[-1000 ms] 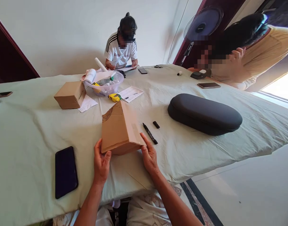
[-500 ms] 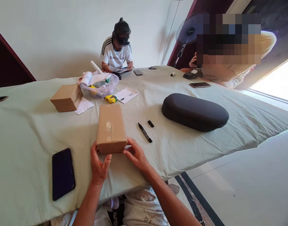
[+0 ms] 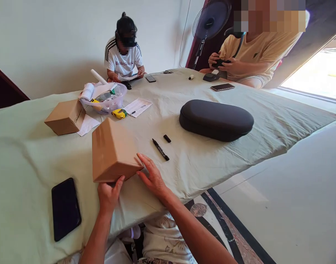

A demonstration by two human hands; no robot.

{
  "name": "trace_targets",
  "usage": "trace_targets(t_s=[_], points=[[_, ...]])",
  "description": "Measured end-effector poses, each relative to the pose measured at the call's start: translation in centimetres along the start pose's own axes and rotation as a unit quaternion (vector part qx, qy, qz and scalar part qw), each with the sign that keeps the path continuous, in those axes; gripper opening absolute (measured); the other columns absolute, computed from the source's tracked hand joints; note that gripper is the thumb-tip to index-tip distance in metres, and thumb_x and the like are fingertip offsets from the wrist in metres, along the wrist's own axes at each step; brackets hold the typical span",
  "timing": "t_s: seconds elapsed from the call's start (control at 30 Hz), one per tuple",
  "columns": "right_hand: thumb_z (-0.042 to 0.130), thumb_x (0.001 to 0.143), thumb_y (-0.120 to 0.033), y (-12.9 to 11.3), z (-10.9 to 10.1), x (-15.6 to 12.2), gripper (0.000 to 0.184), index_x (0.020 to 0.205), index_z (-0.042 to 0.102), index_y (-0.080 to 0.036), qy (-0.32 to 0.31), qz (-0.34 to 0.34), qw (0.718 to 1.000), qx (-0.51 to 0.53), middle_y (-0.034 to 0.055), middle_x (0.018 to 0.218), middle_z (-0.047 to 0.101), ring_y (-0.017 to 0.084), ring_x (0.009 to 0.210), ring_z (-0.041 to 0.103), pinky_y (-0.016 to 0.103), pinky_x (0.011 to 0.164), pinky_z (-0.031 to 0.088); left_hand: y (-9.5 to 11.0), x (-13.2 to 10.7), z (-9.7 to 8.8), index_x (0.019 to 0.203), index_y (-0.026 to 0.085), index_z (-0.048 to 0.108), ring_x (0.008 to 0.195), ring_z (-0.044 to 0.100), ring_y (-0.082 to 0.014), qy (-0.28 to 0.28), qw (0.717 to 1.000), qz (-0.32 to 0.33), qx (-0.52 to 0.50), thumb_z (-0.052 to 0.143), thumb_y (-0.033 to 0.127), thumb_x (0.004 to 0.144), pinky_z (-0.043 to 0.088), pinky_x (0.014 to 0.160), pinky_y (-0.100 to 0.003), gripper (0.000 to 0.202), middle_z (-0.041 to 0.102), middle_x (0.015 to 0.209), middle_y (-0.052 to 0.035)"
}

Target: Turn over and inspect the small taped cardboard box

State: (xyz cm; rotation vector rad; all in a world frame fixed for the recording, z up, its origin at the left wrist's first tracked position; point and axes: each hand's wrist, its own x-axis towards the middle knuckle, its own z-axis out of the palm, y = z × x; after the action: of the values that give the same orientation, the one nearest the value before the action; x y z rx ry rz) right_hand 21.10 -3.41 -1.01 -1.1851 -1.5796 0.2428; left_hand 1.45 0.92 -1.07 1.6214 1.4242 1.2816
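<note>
I judged the job only partly through: the cardboard box [image 3: 113, 150] sat tipped on one long edge on the bench [image 3: 27, 165], between the black phone [image 3: 65, 208] and marker [image 3: 160, 149]. My left hand [image 3: 109, 194] gripped its near lower corner; my right hand [image 3: 153, 178] lay released, fingertips touching. It looked plain brown, closed, undented.

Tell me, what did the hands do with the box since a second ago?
The cardboard box was laid flat, then tipped up onto its left edge. The left hand grips its near end; the right hand rests flat beside it. The marker and phone stayed put.
</note>
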Motion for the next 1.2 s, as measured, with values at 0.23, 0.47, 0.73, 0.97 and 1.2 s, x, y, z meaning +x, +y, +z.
trace_targets(t_s=[0.23,0.47,0.73,0.97,1.2], points=[[0.047,0.1,-0.017,-1.01,-0.97,-0.12,0.041,0.137,0.054,-0.033,0.126,0.002,0.991,0.054,0.0065,0.144,0.054,0.021,0.136,0.05,0.044,0.112,0.045,0.09,-0.09,-0.4,0.108,0.015,0.07,0.103,0.07,-0.0318,-0.109,0.993,0.044,0.013,0.071,0.053,0.076,0.056,0.092,-0.045,0.05,0.075,0.107,-0.0144],[0.045,0.101,-0.017,-1.09,-0.75,0.11,0.035,0.127,0.062,-0.032,0.166,0.021,0.984,0.067,0.0057,0.134,0.061,0.019,0.128,0.057,0.04,0.109,0.048,0.11,-0.08,-0.72,0.134,0.017,0.053,0.109,0.067,-0.03,-0.029,0.997,0.055,-0.043,0.067,0.056,0.081,0.054,0.094,-0.044,0.068,0.067,0.12,-0.0159],[0.049,0.1,-0.018,-1.1,-0.64,0.21,0.03,0.12,0.067,-0.03,0.153,0.009,0.986,0.067,0.0063,0.13,0.065,0.019,0.123,0.061,0.04,0.106,0.051,0.51,-0.09,-0.87,0.143,0.024,0.043,0.142,0.041,-0.0296,0.046,0.981,0.187,-0.03,0.067,0.043,0.085,0.037,0.115,-0.046,0.066,0.041,0.151,-0.0159],[0.055,0.097,-0.024,-1.11,-0.87,0.16,0.026,0.121,0.063,-0.028,0.122,-0.024,0.99,0.072,0.0079,0.13,0.064,0.023,0.122,0.061,0.044,0.103,0.051,-0.21,-0.13,-0.93,0.117,0.018,0.057,0.123,0.055,-0.0284,0.065,0.978,0.177,-0.083,0.061,0.056,0.084,0.042,0.107,-0.045,0.051,0.057,0.129,-0.0146],[0.054,0.096,-0.035,-1.02,-1.0,-0.27,0.029,0.125,0.056,-0.028,0.091,-0.037,0.995,0.025,0.0099,0.133,0.06,0.027,0.125,0.056,0.051,0.104,0.047,-0.04,-0.23,-0.77,0.14,0.018,0.043,0.126,0.053,-0.0295,0.014,0.992,0.12,-0.046,0.055,0.066,0.084,0.042,0.106,-0.043,0.075,0.055,0.134,-0.016]])
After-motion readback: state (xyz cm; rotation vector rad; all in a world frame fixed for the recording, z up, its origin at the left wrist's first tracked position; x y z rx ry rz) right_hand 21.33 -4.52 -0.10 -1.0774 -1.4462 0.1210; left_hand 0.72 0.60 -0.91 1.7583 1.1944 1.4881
